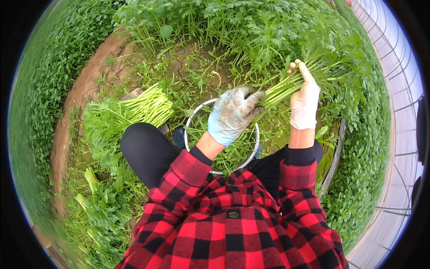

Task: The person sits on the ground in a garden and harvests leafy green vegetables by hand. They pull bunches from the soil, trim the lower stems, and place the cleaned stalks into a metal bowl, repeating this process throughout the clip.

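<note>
A bunch of leafy green stems (282,89), resembling chrysanthemum greens, is held slanting above the right side of a round bucket. My left hand (235,112), in a soiled translucent glove, grips the cut stem ends. Around the upper stems, just below the leaves, my right hand (304,97) is closed, in a whitish glove. The bucket (257,134) has a pale rim, stands between my knees and contains loose green trimmings (231,156). To the left lies a large pile of cut greens (147,106), its pale stem ends pointing right.
Several tied bunches of greens (91,180) lie at the lower left. Dense growing plants (235,20) border the worked soil ahead and on both sides. A bare earth strip (77,90) curves along the left. A greenhouse wall of plastic sheeting (399,101) rises at the far right.
</note>
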Demonstrator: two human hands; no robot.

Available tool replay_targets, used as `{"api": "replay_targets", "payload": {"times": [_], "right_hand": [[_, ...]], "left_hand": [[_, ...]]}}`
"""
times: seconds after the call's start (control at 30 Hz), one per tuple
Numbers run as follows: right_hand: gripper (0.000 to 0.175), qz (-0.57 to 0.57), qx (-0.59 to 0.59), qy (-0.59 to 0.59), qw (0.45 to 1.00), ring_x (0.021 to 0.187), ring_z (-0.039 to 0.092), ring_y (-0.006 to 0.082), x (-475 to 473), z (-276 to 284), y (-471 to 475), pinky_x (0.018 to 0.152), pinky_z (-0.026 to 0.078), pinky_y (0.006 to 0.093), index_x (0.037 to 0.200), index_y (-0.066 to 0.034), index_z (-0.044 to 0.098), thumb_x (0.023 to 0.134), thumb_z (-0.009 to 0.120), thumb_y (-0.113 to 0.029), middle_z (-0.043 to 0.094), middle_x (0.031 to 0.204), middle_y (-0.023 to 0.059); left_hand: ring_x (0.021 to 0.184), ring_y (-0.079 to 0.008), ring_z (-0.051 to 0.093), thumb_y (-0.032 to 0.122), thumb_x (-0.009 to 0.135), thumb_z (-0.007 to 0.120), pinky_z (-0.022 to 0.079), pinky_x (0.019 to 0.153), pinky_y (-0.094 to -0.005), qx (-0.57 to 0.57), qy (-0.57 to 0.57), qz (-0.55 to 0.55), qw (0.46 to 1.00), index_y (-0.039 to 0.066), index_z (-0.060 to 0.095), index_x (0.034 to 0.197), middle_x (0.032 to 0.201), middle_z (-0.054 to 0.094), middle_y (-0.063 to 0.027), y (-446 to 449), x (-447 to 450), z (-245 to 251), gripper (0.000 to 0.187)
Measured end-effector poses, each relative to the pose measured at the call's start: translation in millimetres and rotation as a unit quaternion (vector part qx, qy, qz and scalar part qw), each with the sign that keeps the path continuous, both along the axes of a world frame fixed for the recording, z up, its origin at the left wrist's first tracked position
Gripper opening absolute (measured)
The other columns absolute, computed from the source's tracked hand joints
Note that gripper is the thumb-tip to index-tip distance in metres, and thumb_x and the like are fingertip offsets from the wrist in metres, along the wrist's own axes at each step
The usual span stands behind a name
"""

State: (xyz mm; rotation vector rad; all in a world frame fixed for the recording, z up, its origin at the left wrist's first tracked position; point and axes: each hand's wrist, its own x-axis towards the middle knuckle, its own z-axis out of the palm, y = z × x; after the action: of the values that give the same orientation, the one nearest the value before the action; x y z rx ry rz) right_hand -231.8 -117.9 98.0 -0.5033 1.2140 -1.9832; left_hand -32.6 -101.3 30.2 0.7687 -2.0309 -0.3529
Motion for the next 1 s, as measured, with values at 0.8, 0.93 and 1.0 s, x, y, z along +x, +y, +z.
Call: {"api": "replay_targets", "payload": {"times": [0.8, 0.93, 1.0], "right_hand": [[0.019, 0.081, 0.016, -0.228, 0.97, 0.096, 0.062, 0.0291, 5.4, -8.9, -4.2, 0.096, 0.052, 0.0419, 0.111, 0.0042, 0.058, 0.101, 0.05, -0.01, 0.064, 0.101, 0.0146], [0.019, 0.064, 0.008, -0.228, 0.972, 0.094, 0.063, 0.0273, 4.3, -10.5, -3.7, 0.095, 0.054, 0.0398, 0.113, 0.006, 0.057, 0.1, 0.052, -0.008, 0.064, 0.101, 0.015], [0.019, 0.05, 0.013, -0.237, 0.97, 0.093, 0.064, 0.0265, 4.6, -12.4, -4.9, 0.095, 0.055, 0.0392, 0.113, 0.007, 0.057, 0.099, 0.053, -0.006, 0.065, 0.101, 0.0154]], "left_hand": [[0.12, -0.0283, 0.061, 0.042, 0.086, 0.076, 0.051, 0.103, -0.046, 0.589, 0.517, -0.278, 0.556, 0.006, 0.047, 0.142, 0.137, 0.058, -0.0115, 17.2, 40.5, -64.2, 0.073], [0.114, -0.0256, 0.064, 0.028, 0.091, 0.074, 0.054, 0.1, -0.0433, 0.597, 0.599, -0.306, 0.438, 0.003, 0.053, 0.131, 0.13, 0.062, -0.0119, 10.8, 37.1, -51.6, 0.052], [0.116, -0.0256, 0.063, 0.027, 0.092, 0.071, 0.054, 0.1, -0.0418, 0.584, 0.548, -0.287, 0.525, 0.003, 0.054, 0.129, 0.132, 0.061, -0.0134, 4.3, 37.4, -41.5, 0.047]]}}
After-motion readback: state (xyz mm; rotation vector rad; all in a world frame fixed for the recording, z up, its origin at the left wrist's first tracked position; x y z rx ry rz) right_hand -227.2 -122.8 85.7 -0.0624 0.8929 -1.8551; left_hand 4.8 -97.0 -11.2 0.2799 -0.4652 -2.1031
